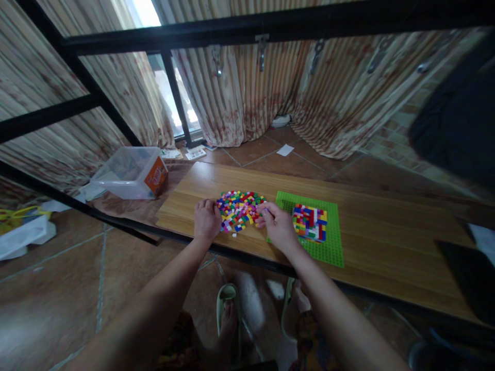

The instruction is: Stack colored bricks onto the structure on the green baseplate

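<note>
A loose pile of small multicoloured building bricks (240, 210) lies on the wooden table. At the pile's left edge rests my left hand (207, 219), its fingers curled down; whatever they hold, if anything, is hidden. My right hand (279, 225) is at the right side of the pile, thumb and fingers pinched together, with a small purplish brick showing at the tips. Just right of that hand, a green studded baseplate (330, 252) carries a block of stacked bricks (310, 222) in mixed colours. My right hand and wrist cover part of the plate's left side.
The long wooden table (382, 237) has a dark front edge. A clear plastic box (129, 172) with an orange label stands beyond its left end. Black metal bars (232, 38) cross above, before striped curtains. A dark flat object (464, 273) lies at the right end.
</note>
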Demonstrator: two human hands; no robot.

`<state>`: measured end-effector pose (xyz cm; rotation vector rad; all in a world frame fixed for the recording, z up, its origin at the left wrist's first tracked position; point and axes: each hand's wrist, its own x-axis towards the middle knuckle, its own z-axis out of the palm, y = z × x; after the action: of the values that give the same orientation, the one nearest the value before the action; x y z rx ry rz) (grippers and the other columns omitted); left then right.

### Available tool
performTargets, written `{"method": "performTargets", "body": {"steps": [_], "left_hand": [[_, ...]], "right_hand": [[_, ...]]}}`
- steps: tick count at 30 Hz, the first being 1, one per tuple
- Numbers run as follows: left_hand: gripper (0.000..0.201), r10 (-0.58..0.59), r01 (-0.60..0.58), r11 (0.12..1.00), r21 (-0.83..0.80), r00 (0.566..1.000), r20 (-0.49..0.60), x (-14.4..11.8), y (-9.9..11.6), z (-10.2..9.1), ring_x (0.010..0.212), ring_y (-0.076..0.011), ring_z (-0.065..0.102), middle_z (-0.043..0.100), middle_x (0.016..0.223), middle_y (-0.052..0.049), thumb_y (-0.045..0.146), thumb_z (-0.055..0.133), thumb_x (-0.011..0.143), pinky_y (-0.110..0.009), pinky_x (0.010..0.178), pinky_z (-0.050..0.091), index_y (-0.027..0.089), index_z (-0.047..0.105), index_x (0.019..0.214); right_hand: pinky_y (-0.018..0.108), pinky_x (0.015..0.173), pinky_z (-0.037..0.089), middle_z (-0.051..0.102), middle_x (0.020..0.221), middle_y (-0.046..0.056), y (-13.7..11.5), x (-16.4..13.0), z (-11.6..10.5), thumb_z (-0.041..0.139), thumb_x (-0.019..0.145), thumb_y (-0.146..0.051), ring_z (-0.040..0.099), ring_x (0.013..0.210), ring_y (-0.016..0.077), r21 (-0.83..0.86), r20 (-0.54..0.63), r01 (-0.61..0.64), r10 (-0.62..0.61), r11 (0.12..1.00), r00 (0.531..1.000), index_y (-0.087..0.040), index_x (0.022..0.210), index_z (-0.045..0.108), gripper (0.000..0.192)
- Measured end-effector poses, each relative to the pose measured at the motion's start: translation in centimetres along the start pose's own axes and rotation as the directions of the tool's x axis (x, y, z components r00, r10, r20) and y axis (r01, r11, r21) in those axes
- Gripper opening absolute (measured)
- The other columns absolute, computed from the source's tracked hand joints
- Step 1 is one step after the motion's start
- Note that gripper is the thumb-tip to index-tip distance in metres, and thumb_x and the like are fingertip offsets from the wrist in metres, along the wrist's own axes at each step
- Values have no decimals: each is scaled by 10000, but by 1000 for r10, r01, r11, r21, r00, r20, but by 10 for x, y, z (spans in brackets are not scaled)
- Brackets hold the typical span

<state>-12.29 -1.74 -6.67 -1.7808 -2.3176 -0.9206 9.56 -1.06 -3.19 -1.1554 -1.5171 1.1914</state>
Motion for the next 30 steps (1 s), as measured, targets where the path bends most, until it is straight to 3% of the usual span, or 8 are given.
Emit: {"method": "performTargets", "body": {"steps": [5, 13, 24, 30], "left_hand": [[215, -5, 5, 1000, 7, 1000, 0, 0, 1, -1, 1051, -293, 566, 659, 1005, -138, 182, 444, 854, -445, 972, 442, 176, 642, 938], [218, 16, -16, 1000, 18, 1000, -2, 0, -1, 1, 1043, -292, 572, 661, 1003, -136, 188, 435, 860, -456, 961, 440, 177, 643, 925], [222, 15, -15, 1000, 2, 1000, -8, 0, -1, 0, 1036, -289, 562, 656, 1003, -134, 183, 432, 856, -441, 968, 442, 174, 643, 925], [204, 19, -19, 1000, -2, 1000, 1, -1, 0, -1, 1024, -285, 567, 652, 977, -125, 171, 434, 850, -439, 966, 441, 185, 634, 889]], "right_hand": [[252, 536, 550, 717, 978, 46, 2, 2, 1, 472, 866, -458, 651, 574, 108, 86, -24, -46, 48, 995, 999, -214, 952, 613, 295], [301, 601, 576, 722, 778, 29, 13, 14, 8, 579, 798, -397, 680, 622, 161, 136, -42, -104, 111, 985, 993, -199, 1032, 591, 307], [230, 494, 445, 649, 674, -15, 9, 25, 19, 477, 843, -405, 559, 506, 113, -27, -22, 15, -16, 1000, 1000, -215, 884, 624, 244], [238, 441, 431, 579, 571, -44, 4, 24, 26, 491, 822, -444, 502, 431, 115, 116, -74, -27, 36, 993, 997, -227, 877, 623, 261]]}}
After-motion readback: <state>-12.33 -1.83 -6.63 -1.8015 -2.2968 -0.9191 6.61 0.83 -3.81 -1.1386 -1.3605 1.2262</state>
